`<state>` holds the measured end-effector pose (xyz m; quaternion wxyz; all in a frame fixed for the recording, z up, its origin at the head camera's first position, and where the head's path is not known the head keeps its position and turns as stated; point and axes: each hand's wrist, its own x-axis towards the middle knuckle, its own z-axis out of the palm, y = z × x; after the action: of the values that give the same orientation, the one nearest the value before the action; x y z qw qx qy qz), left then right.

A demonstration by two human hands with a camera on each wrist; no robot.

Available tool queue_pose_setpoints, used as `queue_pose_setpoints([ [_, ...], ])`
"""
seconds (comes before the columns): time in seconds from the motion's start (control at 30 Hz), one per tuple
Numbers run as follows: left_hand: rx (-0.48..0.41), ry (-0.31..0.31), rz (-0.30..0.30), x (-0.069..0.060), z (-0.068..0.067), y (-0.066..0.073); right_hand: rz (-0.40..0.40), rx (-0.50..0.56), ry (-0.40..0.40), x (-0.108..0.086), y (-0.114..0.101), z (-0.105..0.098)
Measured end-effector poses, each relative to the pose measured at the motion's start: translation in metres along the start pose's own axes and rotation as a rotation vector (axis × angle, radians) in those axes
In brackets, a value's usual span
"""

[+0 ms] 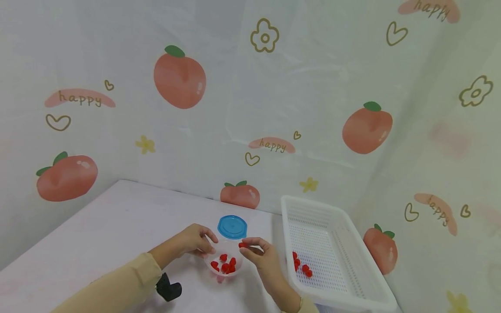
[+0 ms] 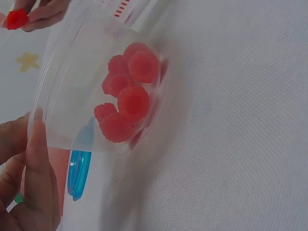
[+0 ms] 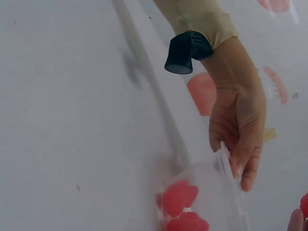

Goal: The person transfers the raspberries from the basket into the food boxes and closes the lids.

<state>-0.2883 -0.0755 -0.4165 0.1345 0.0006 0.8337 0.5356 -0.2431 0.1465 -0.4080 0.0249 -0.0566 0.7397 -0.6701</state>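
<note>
A clear round tub (image 1: 211, 261) with several red raspberry-like pieces (image 1: 225, 267) in it stands on the table. My left hand (image 1: 192, 240) pinches the tub's rim between thumb and fingers; the left wrist view shows the fingers (image 2: 36, 168) at the rim, and the right wrist view shows the same hand (image 3: 240, 125) on it. My right hand (image 1: 267, 265) pinches one red piece (image 1: 242, 245) above the tub's right side. That piece (image 2: 17, 19) also shows at the upper left of the left wrist view.
A blue lid (image 1: 232, 227) lies on the table (image 1: 156, 208) just behind the tub. On the right, a white perforated basket (image 1: 332, 295) holds several more red pieces (image 1: 307, 271) along its left side. A patterned sheet hangs behind the table.
</note>
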Motion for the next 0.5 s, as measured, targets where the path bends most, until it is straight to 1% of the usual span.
queue_pose_setpoints([
  [0.2, 0.009, 0.009, 0.000, 0.000, 0.000, -0.001, 0.014, -0.066, 0.012, -0.001, 0.009, 0.004],
  [0.33, 0.010, 0.008, 0.002, 0.000, 0.000, -0.001, 0.043, -0.092, 0.010, -0.001, 0.013, 0.005],
  [0.5, 0.009, 0.005, 0.003, 0.000, 0.000, -0.001, 0.053, -0.108, 0.019, 0.000, 0.015, 0.005],
])
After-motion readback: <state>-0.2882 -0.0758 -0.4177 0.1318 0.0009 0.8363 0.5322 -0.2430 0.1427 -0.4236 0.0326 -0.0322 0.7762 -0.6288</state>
